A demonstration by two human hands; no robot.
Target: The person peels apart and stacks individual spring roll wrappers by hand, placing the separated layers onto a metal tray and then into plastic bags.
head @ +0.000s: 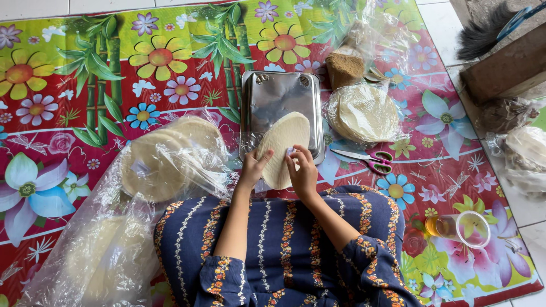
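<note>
A stack of thin, round, cream-coloured wafers [282,142] rests partly on a shiny metal tray [277,95] on the flowered mat. My left hand [253,168] grips the stack's lower left edge. My right hand [302,170] holds its lower right edge, fingers curled over the rim. Both forearms reach out from my lap, which is covered by a dark blue patterned dress [284,250].
A big clear plastic bag with more round wafers [165,156] lies at left. Another bagged stack [364,112] and a brown block [344,67] lie right of the tray. Pink-handled scissors [367,158] sit nearby, a plastic cup of amber liquid [458,227] at right.
</note>
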